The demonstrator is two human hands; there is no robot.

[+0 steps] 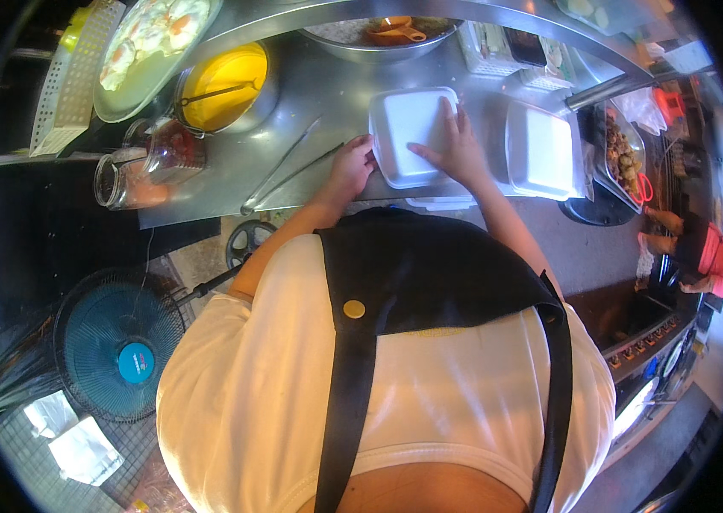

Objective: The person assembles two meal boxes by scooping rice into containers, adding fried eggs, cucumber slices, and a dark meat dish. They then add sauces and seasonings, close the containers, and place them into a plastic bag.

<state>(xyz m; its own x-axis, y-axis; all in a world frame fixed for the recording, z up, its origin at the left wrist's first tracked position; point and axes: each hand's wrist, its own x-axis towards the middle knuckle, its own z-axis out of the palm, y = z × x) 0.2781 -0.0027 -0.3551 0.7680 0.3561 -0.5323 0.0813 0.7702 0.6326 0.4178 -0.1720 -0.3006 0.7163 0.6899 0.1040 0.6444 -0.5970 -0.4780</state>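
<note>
A closed white foam food box (404, 115) lies on the steel counter in front of me. My left hand (351, 168) is curled at the box's left edge, thumb and fingers against its side. Across the lid's right part lies my right hand (459, 150), fingers stretched out and thumb spread toward the middle. To the right of it sits a second closed white foam box (541, 145). Metal tongs (249, 207) rest on the counter left of my left hand, arms apart. Both boxes' undersides are hidden.
Fried eggs fill an oval plate (114, 104) at far left, near a pot (269, 90) of yellow contents. Glass jars (110, 181) stand by the counter's left edge. At right are a food tray (635, 198) and another person (714, 261). A fan (118, 350) stands lower left.
</note>
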